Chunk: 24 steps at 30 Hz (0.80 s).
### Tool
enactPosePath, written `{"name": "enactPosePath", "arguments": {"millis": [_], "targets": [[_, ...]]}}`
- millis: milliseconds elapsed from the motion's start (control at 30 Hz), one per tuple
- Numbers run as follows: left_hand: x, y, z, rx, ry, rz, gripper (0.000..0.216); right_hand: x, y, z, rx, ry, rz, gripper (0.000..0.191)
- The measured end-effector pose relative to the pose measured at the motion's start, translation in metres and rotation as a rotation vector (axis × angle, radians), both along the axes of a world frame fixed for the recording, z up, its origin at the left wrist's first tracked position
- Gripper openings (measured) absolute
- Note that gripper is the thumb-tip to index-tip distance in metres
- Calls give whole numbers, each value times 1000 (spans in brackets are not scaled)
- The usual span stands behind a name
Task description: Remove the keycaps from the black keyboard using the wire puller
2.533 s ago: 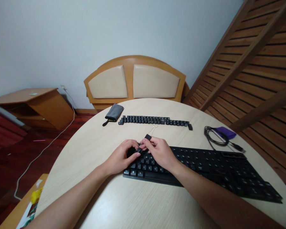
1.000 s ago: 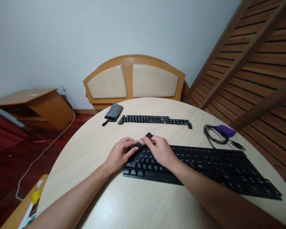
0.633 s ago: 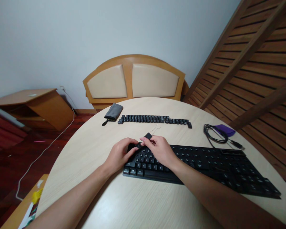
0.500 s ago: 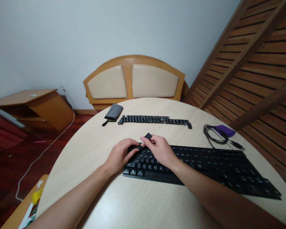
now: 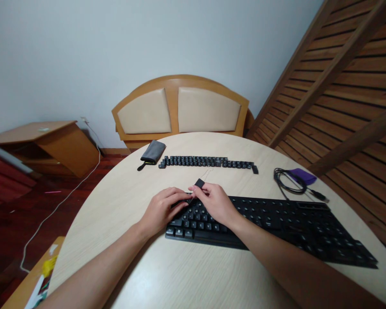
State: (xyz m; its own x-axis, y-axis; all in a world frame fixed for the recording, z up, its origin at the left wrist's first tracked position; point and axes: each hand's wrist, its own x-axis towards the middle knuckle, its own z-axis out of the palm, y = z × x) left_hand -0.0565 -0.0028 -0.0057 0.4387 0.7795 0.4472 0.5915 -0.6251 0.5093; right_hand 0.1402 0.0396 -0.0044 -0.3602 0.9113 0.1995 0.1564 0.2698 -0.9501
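A black keyboard (image 5: 266,221) lies on the table, with keycaps at its near left and bare key positions over much of the rest. My right hand (image 5: 215,204) pinches a wire keycap puller (image 5: 199,183) by its dark handle, thin wire loops sticking out at the far end. Its near end points down at the keyboard's upper left corner. There my left hand (image 5: 165,210) rests, thumb and fingers bent together close to the puller's lower end. Whatever sits between those left fingertips is hidden.
Removed keycaps (image 5: 196,161) stand in rows beyond the keyboard. A grey pouch (image 5: 153,152) lies at the far left of the table. To the right are a coiled black cable (image 5: 287,182) and a purple cloth (image 5: 304,176). A padded wooden headboard (image 5: 175,105) stands behind.
My left fingers have closed in over the keyboard's upper left corner, covering the dark key seen there before. The puller remains in my right hand, almost unmoved.
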Motion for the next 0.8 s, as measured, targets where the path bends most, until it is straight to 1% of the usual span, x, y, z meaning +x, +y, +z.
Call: {"name": "enactPosePath", "arguments": {"millis": [233,333,400,500,567,667,800], "targets": [[-2,1,-2,145,112,8,22,0,1,0,-51,33,23,39],[-2,1,1,217,171,23,23,1,1,2,-67,42,36,41],[-2,0,4,257,201,10,22,1,1,3,-76,51,50,42],[0,-2,6,285,227,-31,21,1,1,3,-65,56,57,41],[1,-3,5,288,195,-31,20,1,2,2,-56,54,40,40],[0,-1,2,261,80,36,19,0,3,-1,-45,46,8,37],[-7,11,2,224,-13,228,16,-1,3,-1,-41,-12,-10,37]]}}
